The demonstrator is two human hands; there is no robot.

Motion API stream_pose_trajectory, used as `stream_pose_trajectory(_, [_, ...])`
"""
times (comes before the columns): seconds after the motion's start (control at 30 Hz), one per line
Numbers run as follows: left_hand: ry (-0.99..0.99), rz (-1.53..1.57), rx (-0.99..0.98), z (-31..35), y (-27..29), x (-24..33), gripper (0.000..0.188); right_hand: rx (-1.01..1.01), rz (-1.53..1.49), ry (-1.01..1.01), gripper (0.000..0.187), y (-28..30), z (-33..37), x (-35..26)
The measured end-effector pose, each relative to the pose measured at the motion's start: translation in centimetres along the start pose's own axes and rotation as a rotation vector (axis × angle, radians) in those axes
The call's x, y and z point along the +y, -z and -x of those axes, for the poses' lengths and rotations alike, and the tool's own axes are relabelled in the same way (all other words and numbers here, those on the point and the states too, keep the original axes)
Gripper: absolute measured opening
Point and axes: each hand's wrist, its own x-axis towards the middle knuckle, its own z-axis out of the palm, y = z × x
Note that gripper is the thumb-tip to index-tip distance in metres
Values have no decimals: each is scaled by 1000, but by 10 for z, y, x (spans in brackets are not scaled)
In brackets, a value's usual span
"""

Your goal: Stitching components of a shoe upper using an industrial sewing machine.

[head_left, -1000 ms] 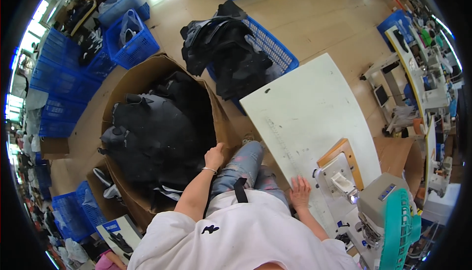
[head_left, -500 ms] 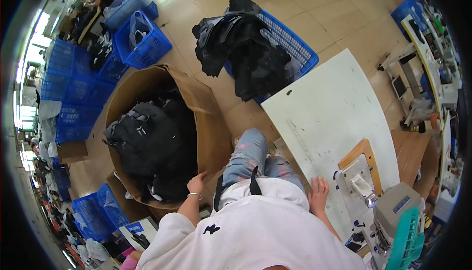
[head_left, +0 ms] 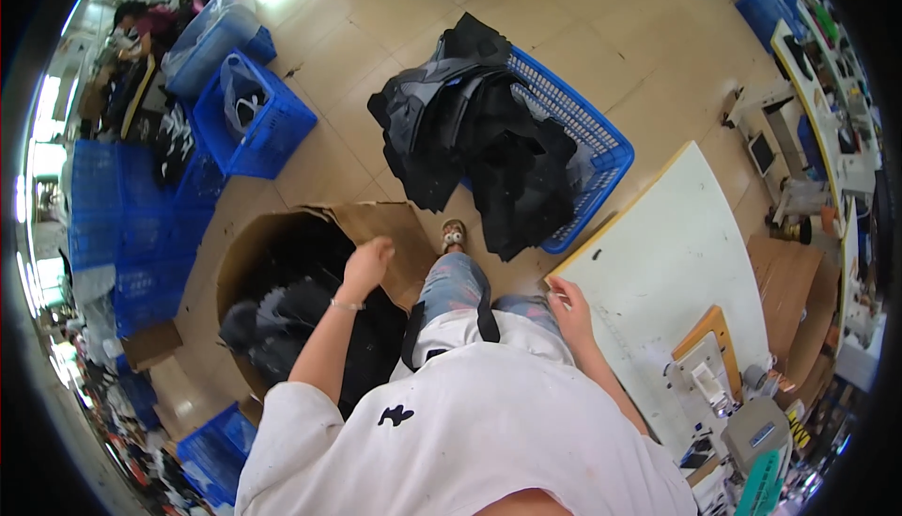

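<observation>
My left hand (head_left: 366,268) is raised over the rim of a big cardboard box (head_left: 387,239), its fingers loosely curled, and nothing shows in it. Inside that box lies a heap of black and dark grey fabric pieces (head_left: 296,323). At the left edge of a white tabletop (head_left: 648,262), my right hand (head_left: 571,311) touches the corner with its fingers apart and holds nothing. Ahead of me stands a blue plastic basket (head_left: 587,131), with a stack of black cut fabric pieces (head_left: 479,126) draped over its left side.
A sewing machine (head_left: 756,431) sits on the tabletop at the right. Several blue crates (head_left: 272,135) stand at the left, and a person (head_left: 141,23) works beyond them. Another cardboard box (head_left: 794,300) is beside the table. A machine stand (head_left: 766,140) is at the far right.
My left hand has left the box's near rim and risen forward. My right hand has slid to the tabletop's corner. The view has shifted forward, and my foot now shows near the basket.
</observation>
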Motion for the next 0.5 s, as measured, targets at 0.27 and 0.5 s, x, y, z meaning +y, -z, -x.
stream_pose_trajectory(0.27, [44,38,-58,-198,77,-19,36,-65,-249,-33,51,-70,-126,-82])
stream_pose_trajectory(0.5, [-216,-162,-105,-271,66,-11,52,-63,-194,-28,59,-107,-240,-83])
